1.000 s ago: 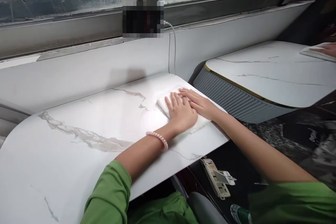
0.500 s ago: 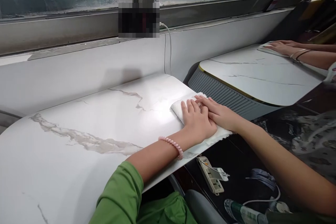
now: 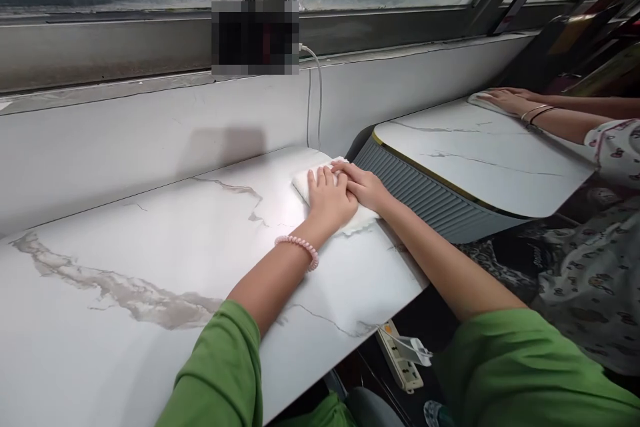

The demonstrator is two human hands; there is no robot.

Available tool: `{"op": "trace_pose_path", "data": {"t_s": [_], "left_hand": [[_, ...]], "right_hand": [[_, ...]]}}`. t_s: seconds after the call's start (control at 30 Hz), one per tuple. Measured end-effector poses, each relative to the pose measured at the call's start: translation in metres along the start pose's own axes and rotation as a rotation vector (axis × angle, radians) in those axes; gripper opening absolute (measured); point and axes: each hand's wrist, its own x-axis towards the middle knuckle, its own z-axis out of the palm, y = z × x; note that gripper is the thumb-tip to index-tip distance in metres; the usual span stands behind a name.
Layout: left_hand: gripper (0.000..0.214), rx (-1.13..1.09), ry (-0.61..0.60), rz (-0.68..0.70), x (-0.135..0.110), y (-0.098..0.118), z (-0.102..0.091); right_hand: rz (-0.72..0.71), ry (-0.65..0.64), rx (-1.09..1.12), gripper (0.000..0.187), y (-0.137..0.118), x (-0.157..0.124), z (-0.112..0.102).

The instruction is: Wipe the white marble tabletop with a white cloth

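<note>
While both palms lie flat and spread, the left hand [image 3: 327,200] and the right hand [image 3: 367,188] press down on a white cloth [image 3: 305,181], fingers straight, neither one curled round it. That cloth sits at the far right corner of the marble-look table [image 3: 150,240], close to the back wall [image 3: 125,140] and just short of the table's right edge; its near hem shows ragged below the left palm. To the left, the table runs bare and wide toward the near edge. A pink bead bracelet [image 3: 299,247] circles the left wrist. Across a narrow gap stands a second table [image 3: 475,160] with a ribbed grey side, where another person's hand [image 3: 503,100] rests flat. Below the gap, a power strip [image 3: 400,363] lies on the dark floor.
</note>
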Motion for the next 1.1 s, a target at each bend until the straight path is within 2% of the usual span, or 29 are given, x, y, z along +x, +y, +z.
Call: {"op": "trace_pose_path", "data": {"t_s": [0.33,0.57,0.77,1.1], "left_hand": [[0.052,0.014,0.081,-0.097,0.043,-0.044,-0.002],[0.047,0.070,0.142,-0.111,0.068,-0.070,-0.001],[0.046,0.079,0.156,-0.123,0.074,-0.072,0.000],[0.048,0.096,0.151,-0.119,0.065,-0.068,-0.001]], "right_hand": [[-0.127,-0.037,0.028,0.032,0.000,0.077,0.023],[-0.171,-0.029,0.058,0.034,0.001,0.113,0.037],[-0.174,-0.037,0.098,0.036,0.004,0.119,0.036],[-0.143,-0.044,0.042,0.040,0.000,0.109,0.033]]}}
